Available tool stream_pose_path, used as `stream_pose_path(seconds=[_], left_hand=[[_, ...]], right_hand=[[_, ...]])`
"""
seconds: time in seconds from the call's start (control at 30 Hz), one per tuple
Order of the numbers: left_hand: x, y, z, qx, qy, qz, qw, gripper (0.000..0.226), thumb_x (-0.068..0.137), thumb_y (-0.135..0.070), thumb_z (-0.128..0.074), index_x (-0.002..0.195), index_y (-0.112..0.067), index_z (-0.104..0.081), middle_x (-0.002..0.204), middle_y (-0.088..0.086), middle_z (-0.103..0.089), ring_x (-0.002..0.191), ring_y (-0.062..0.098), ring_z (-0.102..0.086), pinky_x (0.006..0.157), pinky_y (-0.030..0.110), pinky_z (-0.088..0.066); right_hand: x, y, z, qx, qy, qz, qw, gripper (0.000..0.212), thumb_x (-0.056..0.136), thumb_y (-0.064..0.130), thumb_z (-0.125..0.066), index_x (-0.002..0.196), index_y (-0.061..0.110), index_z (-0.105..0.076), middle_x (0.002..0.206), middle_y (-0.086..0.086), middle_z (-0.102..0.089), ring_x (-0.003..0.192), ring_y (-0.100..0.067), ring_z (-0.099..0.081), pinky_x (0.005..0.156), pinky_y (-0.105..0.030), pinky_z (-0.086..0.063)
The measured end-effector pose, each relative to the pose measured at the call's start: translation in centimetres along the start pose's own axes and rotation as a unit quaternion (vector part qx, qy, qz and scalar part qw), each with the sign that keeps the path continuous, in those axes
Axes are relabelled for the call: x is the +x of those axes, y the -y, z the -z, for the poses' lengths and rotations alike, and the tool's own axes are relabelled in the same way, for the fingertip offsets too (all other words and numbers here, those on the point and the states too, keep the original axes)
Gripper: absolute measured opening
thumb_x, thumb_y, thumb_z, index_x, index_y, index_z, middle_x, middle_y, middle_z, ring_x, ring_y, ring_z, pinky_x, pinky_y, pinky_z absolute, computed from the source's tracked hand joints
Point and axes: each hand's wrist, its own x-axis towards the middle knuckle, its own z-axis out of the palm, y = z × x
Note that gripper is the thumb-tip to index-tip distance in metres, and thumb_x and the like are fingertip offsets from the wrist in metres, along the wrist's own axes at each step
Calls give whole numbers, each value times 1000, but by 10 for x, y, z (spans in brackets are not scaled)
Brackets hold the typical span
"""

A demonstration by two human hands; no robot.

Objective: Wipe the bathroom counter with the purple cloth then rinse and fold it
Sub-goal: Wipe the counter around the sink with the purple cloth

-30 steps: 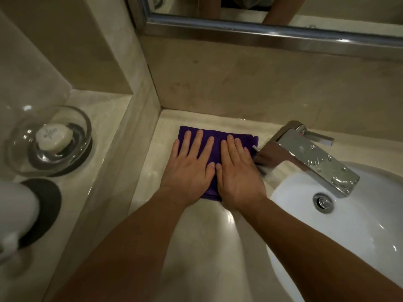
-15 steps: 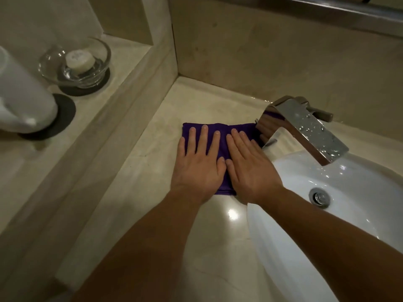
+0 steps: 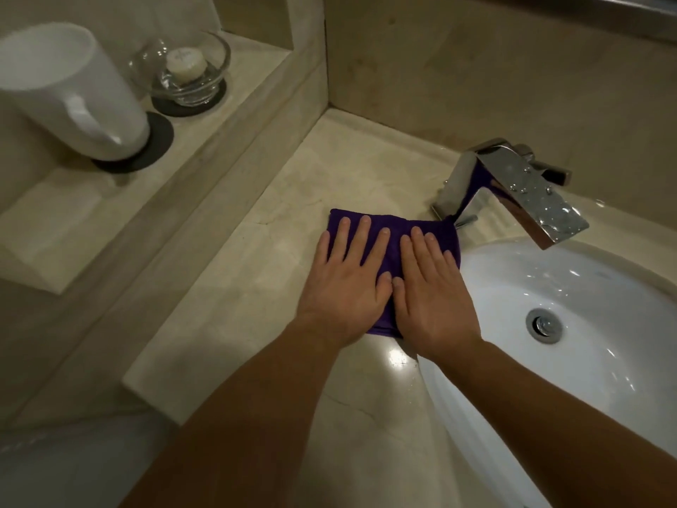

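Observation:
The purple cloth [image 3: 394, 232] lies flat on the beige marble counter [image 3: 278, 258], just left of the sink. Both hands press down on it side by side with straight, spread fingers. My left hand [image 3: 346, 284] covers the cloth's left half. My right hand [image 3: 432, 291] covers its right half, beside the basin's rim. Only the cloth's far edge, a strip between the hands and a bit at the near edge show.
A chrome faucet [image 3: 513, 188] stands right of the cloth over the white basin [image 3: 586, 342]. On the raised ledge [image 3: 91, 221] at the left sit a white mug [image 3: 69, 89] on a dark coaster and a glass dish with soap [image 3: 187, 67].
Both hands have slid the cloth toward me along the counter, away from the back wall. The view has tilted down, so the mirror has left the frame and the mug has come in.

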Motion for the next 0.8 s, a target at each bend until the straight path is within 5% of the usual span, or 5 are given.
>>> stream_pose_path(seconds=[0.1, 0.2, 0.33, 0.47, 0.8], left_hand=[[-3, 14, 3, 2, 12, -40, 999, 63, 98, -48, -12, 157, -25, -1, 166, 8, -1, 152, 27, 6, 122, 49, 1], [-3, 34, 12, 26, 23, -75, 997, 63, 99, -49, -14, 157, -27, 0, 165, 6, 6, 151, 25, 11, 122, 49, 3], [8, 18, 21, -42, -34, -61, 997, 63, 98, -42, -21, 156, -20, -19, 165, 7, -9, 152, 27, -3, 123, 46, 0], [9, 3, 11, -44, 4, -29, 999, 63, 97, -46, -8, 157, -24, -10, 166, 2, -5, 152, 23, 2, 121, 43, 4], [20, 42, 11, -48, 7, -95, 994, 64, 101, -47, 3, 155, -21, -18, 164, 2, -15, 151, 22, -9, 122, 46, -15]], right_hand=[[1, 13, 6, -36, -2, -20, 999, 67, 98, 42, -23, 155, 8, -28, 162, -14, -24, 150, -28, -22, 121, -42, -18], [17, 10, 25, -39, -40, -12, 998, 57, 93, 45, -39, 138, 13, -52, 141, -12, -52, 124, -30, -49, 101, -43, -39], [15, 6, 14, 21, -59, -56, 996, 61, 98, 43, -31, 150, 10, -37, 154, -16, -36, 142, -33, -33, 115, -49, -30], [-1, 16, -14, 9, -37, -85, 996, 65, 101, 43, -15, 158, 12, -16, 166, -14, -7, 154, -29, -2, 124, -47, -7], [22, 34, -14, -52, -45, -39, 997, 64, 99, 37, -29, 153, 4, -29, 161, -15, -24, 150, -28, -19, 122, -46, -16]])
